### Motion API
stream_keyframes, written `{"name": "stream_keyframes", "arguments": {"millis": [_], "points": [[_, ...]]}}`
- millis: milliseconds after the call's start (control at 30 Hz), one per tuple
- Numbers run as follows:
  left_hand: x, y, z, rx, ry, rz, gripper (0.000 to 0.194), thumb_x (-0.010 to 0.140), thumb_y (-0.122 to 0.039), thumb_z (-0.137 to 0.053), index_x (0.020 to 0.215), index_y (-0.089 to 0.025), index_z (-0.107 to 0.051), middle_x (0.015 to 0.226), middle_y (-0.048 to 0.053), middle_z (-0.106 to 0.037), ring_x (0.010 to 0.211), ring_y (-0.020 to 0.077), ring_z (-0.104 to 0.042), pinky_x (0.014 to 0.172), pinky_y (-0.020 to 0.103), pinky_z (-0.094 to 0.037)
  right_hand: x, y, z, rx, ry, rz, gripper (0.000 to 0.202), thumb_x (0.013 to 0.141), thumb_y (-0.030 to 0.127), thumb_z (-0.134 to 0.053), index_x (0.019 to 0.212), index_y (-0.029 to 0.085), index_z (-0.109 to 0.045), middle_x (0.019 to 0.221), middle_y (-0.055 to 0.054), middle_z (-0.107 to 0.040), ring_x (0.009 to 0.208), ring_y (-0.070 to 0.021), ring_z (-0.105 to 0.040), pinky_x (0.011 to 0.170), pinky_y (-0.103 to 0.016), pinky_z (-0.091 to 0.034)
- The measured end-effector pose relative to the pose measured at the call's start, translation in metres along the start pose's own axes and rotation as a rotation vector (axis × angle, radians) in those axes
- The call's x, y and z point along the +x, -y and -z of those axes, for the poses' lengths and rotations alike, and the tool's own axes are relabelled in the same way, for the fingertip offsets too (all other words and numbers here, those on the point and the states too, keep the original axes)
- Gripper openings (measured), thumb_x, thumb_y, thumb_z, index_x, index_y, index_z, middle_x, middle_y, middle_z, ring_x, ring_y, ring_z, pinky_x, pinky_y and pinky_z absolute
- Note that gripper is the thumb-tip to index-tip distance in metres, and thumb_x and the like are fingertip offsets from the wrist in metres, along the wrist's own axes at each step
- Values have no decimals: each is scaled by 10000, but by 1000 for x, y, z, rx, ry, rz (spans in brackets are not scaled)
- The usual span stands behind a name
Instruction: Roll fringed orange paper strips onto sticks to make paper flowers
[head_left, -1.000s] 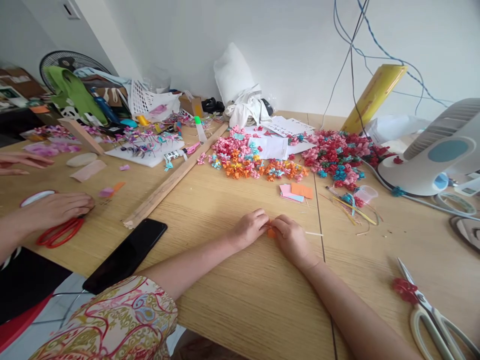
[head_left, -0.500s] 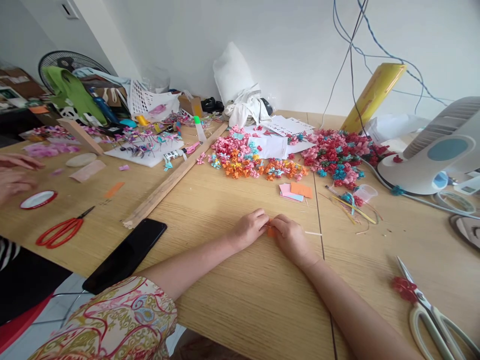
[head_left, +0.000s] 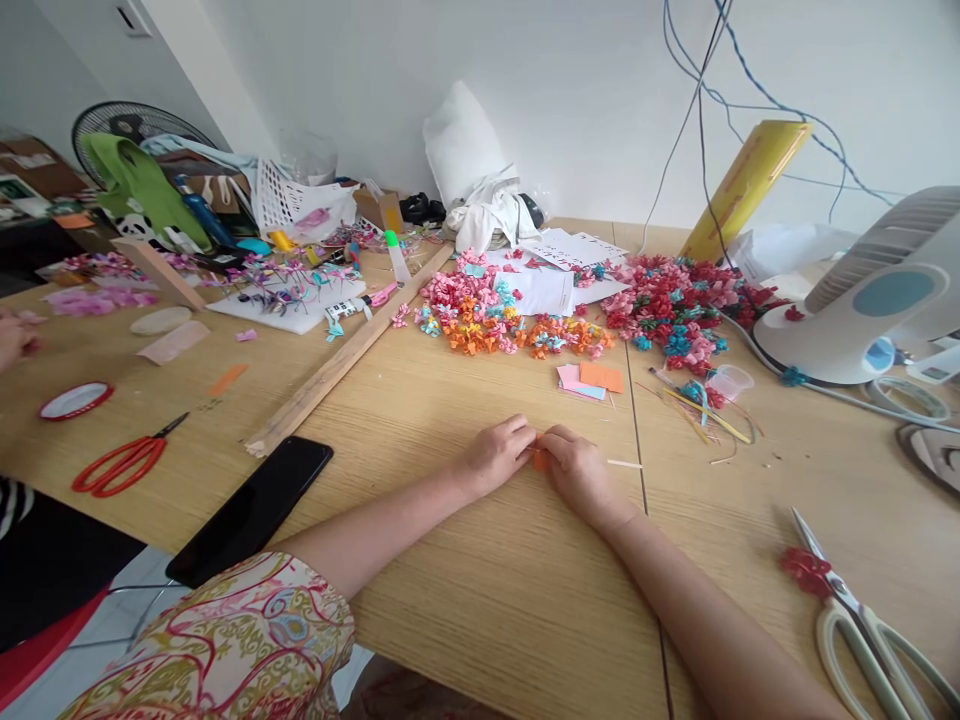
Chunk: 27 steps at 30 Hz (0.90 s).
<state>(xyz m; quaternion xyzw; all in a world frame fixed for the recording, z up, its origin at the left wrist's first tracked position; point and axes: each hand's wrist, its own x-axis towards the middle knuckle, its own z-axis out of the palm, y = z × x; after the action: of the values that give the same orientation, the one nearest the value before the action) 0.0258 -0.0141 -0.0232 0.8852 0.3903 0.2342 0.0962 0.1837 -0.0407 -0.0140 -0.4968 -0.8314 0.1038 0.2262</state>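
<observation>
My left hand (head_left: 499,457) and my right hand (head_left: 579,468) meet low over the wooden table (head_left: 465,580), fingers pinched together. Between them is a small orange paper piece (head_left: 540,459), gripped from both sides and mostly hidden by the fingers. A thin pale strip (head_left: 624,464) sticks out to the right, past my right hand. Behind my hands lie orange paper pieces (head_left: 602,377) with pink and blue ones. Farther back are heaps of pink, orange and red paper flowers (head_left: 480,310).
A wooden bar (head_left: 352,355) runs diagonally left of my hands, near a black phone (head_left: 251,510) and red-handled scissors (head_left: 127,465). White-handled scissors (head_left: 851,600) lie at the right, below a white fan (head_left: 832,320). Another person's hand (head_left: 13,338) shows at the far left.
The other person's hands have drawn back toward the left edge. My hands keep nearly the same pose around the orange paper; the view has shifted slightly.
</observation>
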Motion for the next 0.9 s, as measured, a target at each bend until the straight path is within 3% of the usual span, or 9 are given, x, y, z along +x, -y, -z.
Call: {"name": "stream_keyframes", "arguments": {"millis": [600,900], "points": [[1,2,-1,44,-31,-11,84,771,-95,-467,730,-166,-480,764,3,-488,713,116,-488,633,203,-399,0,8,3,-61,-28,-51,155,824,158,-422,830,187,-574,825,-23,-569,725,-118,-534,654,-201,-378],[1,3,-4,52,-22,-22,73,771,-98,-472,736,-160,-489,767,5,-477,707,114,-482,626,197,-396,-1,5,2,-162,12,10,150,825,156,-426,843,200,-569,815,-12,-562,675,-109,-515,612,-203,-343]]}}
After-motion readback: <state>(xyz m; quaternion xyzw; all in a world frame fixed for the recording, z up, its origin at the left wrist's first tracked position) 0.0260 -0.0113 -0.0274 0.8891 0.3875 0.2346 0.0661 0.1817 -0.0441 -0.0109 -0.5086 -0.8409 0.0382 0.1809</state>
